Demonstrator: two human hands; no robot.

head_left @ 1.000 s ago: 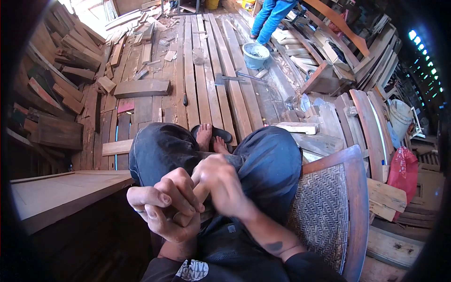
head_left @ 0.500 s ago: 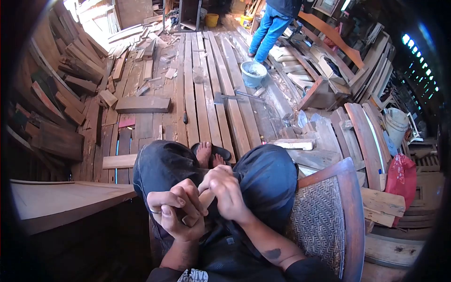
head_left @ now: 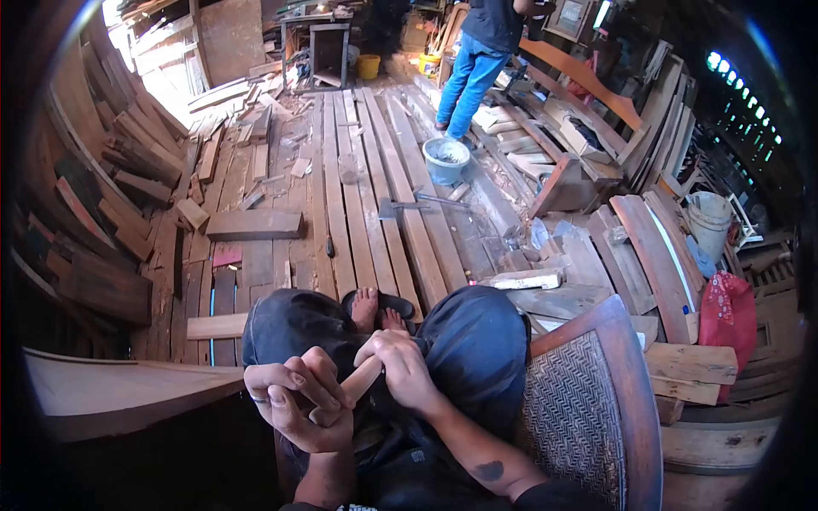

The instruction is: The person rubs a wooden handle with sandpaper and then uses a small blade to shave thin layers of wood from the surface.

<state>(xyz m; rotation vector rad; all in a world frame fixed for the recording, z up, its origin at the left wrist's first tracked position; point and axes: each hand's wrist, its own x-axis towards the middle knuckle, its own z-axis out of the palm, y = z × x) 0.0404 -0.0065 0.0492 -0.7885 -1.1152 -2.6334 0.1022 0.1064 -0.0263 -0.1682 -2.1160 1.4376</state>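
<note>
A short, pale piece of wood (head_left: 363, 381) slants across my lap between both hands. My left hand (head_left: 300, 402) is closed around its lower end, fingers curled and a ring showing. Over the upper end, my right hand (head_left: 399, 364) is closed with its fingers bent down. Whether anything else lies under those right fingers is hidden. Below the hands are my dark trousers (head_left: 477, 336) and, farther forward, my feet in sandals (head_left: 400, 305).
At my right stands a woven chair panel (head_left: 573, 409) with a wooden frame. A hammer-like tool (head_left: 400, 207), a screwdriver (head_left: 330, 247) and a bucket (head_left: 446, 160) are on the plank floor. Beyond the bucket stands a person in blue jeans (head_left: 470, 77). Stacked boards (head_left: 141, 170) line the left.
My view has tilted up slightly. The right hand has drawn a little apart from the left, exposing more of the wood between them. The person behind the bucket still stands there.
</note>
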